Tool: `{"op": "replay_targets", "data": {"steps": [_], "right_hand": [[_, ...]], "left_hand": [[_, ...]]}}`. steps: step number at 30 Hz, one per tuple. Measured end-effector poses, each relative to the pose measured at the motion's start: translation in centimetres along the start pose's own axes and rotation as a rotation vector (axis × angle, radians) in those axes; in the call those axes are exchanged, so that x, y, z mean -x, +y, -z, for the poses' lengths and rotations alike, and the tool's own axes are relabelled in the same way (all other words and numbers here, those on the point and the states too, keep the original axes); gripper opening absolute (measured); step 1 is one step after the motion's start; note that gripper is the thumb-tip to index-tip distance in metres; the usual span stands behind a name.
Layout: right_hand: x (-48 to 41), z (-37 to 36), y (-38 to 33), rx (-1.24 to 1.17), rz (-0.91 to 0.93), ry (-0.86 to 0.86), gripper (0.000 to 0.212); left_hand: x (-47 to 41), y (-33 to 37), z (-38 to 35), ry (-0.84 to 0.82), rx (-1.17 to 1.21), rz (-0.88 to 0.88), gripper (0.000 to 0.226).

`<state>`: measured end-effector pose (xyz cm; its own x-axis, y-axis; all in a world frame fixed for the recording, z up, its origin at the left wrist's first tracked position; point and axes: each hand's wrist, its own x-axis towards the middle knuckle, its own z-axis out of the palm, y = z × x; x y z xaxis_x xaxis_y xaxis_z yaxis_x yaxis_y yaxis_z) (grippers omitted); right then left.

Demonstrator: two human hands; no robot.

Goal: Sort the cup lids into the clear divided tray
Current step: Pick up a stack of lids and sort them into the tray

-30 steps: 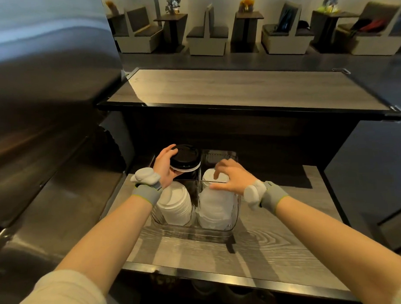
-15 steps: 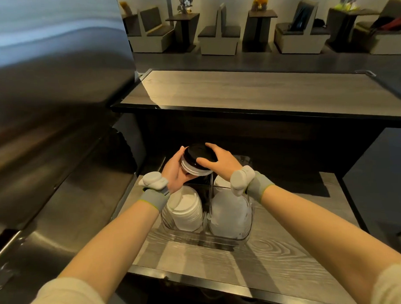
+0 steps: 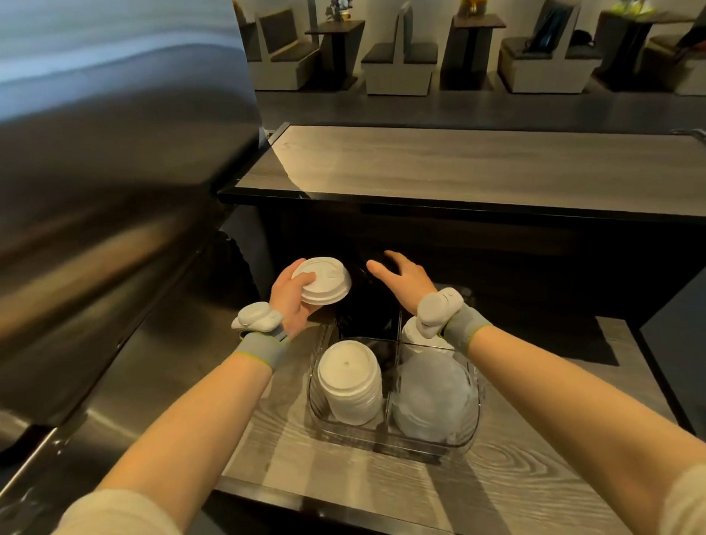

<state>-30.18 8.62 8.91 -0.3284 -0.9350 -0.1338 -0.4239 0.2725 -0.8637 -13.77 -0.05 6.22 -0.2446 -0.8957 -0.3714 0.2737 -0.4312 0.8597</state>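
Beyond the raised wooden counter, booth seats and small café tables line the far wall, and a steel panel fills the left of the head view. Lower down, a wood-grain table carries the clear tray, its near left cell holding a stack of white lids and its near right cell a stack of pale, translucent lids. Half a second ago both hands met on a black lid over the tray's far side; now that lid is gone from the fingers, probably dropped into the dark far left cell, though its contents are too dim to make out. The left hand has its grip closed on a small stack of white lids, held up beside the tray's far left corner and clear of it. The right hand hovers open above the far cells, fingers spread, holding nothing. By my reading, the black lid is sorted and the white ones come next; they belong with the matching stack in the near left cell, which already stands well above the tray wall, so adding more risks a lean or topple.
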Motion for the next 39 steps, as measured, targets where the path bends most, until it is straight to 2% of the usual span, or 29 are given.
{"op": "replay_targets", "data": {"steps": [3, 8, 13, 15, 17, 19, 21, 24, 28, 34, 36, 39], "right_hand": [[-0.6, -0.7, 0.7, 0.235, -0.005, -0.054, 0.070], [-1.7, -2.7, 2.3, 0.631, 0.038, -0.231, 0.082], [-1.8, -2.7, 2.7, 0.818, 0.082, -0.159, 0.081], [-1.8, -2.2, 1.8, 0.692, 0.124, -0.072, 0.075], [-1.3, -1.7, 0.8, 0.463, 0.200, -0.019, 0.069], [-0.4, -1.3, -0.1, 0.326, 0.270, -0.074, 0.071], [0.1, -1.3, -0.7, 0.325, 0.301, -0.145, 0.076], [0.6, -0.9, -0.6, 0.338, 0.278, -0.129, 0.076], [1.3, 0.3, 0.2, 0.191, 0.199, -0.037, 0.065], [2.1, 2.7, 2.1, -0.022, 0.120, 0.029, 0.049], [2.1, 3.7, 2.9, 0.002, 0.073, 0.056, 0.051], [1.6, 5.0, 4.2, 0.291, -0.048, 0.004, 0.059]], "left_hand": [[-1.1, 0.8, 1.6, 0.065, 0.037, -0.034, 0.048], [-1.5, 1.5, 2.3, 0.039, 0.008, -0.041, 0.048], [-0.9, 1.1, 1.7, -0.017, -0.079, -0.018, 0.046], [-0.8, 0.9, 1.4, -0.047, -0.125, -0.008, 0.047], [-0.4, 0.5, 0.8, -0.080, -0.181, -0.005, 0.047], [0.2, 0.0, -0.1, -0.123, -0.242, -0.009, 0.046], [0.7, -0.4, -1.0, -0.170, -0.273, -0.017, 0.044], [1.7, -0.7, -2.6, -0.230, -0.143, 0.063, 0.040], [1.9, -1.7, -3.8, -0.253, -0.039, 0.136, 0.044], [2.7, -2.3, -5.4, -0.238, -0.110, 0.019, 0.038], [2.8, -2.5, -5.7, -0.187, -0.114, -0.002, 0.038], [2.8, -2.7, -5.9, -0.140, -0.083, -0.020, 0.036]]}}
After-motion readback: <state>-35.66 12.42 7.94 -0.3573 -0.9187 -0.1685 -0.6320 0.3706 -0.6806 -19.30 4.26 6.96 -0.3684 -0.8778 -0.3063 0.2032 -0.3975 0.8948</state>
